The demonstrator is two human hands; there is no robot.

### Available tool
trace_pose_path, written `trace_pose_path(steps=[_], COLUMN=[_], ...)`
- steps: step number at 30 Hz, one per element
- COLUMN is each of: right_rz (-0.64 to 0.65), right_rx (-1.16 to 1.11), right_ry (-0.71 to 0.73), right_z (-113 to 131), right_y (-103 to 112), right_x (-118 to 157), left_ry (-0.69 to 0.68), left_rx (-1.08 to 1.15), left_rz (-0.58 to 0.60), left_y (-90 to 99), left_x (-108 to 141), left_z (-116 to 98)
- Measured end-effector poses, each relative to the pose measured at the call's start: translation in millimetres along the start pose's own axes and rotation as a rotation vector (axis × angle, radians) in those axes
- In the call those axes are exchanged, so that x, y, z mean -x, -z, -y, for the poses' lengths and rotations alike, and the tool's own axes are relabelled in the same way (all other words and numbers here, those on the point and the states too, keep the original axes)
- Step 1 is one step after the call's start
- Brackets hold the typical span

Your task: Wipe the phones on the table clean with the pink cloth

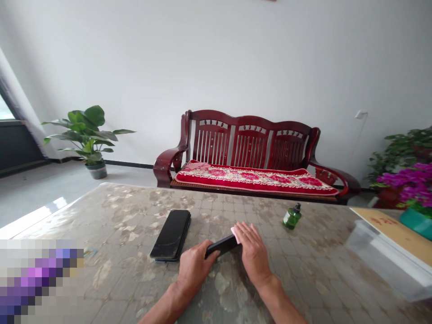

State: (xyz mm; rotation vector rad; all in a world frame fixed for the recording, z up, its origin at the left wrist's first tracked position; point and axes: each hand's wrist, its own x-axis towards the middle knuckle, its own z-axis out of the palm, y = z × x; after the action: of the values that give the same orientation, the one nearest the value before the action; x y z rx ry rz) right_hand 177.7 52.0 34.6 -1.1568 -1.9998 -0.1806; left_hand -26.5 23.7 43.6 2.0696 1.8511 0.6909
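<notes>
My left hand (pixel 195 263) is closed around the near end of a slim black phone (pixel 222 246), which is tilted so that I see it almost edge-on. At its far end, my right hand (pixel 253 249) presses a small pink cloth (pixel 236 235) against it, fingers held together over the cloth. Most of the cloth is hidden under those fingers. Left of my hands, another black phone (pixel 171 234) lies face up on top of a second flat dark item. A small green bottle (pixel 292 218) with a black spray top stands beyond my right hand.
The table (pixel 124 225) has a patterned, shiny cover. A clear plastic box (pixel 374 256), a tan board (pixel 398 229) and purple flowers in a teal pot (pixel 416 221) are at the right. A wooden bench (pixel 249 135) and a potted plant (pixel 96 170) stand behind the table.
</notes>
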Motion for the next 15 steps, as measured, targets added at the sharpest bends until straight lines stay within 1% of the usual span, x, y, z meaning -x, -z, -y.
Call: trace_pose_path(steps=[2, 4, 5, 6, 8, 12, 15], right_rz=[-0.020, -0.004, 0.009, 0.022, 0.045, 0.138, 0.136], right_rx=[-0.043, -0.115, -0.156, -0.196, -0.242, -0.241, -0.239], right_ry=[-0.237, -0.462, -0.540, -0.588, -0.625, -0.614, -0.642], right_z=[-14, -19, -20, -19, -17, -17, -20], right_y=[-2, -5, -7, -9, -13, -16, -18], right_x=[1, 3, 4, 6, 9, 15, 15], left_ry=[0.019, 0.040, 0.049, 0.054, 0.063, 0.104, 0.098], left_rx=[-0.010, -0.004, 0.005, 0.017, 0.041, 0.112, 0.185], left_rz=[0.023, 0.036, 0.038, 0.038, 0.036, 0.034, 0.013], left_y=[-0.4, -1.2, -1.6, -1.9, -2.4, -3.6, -5.9], left_x=[-1, -2, -2, -2, -2, -3, -4], left_z=[0, 0, 0, 0, 1, 3, 4])
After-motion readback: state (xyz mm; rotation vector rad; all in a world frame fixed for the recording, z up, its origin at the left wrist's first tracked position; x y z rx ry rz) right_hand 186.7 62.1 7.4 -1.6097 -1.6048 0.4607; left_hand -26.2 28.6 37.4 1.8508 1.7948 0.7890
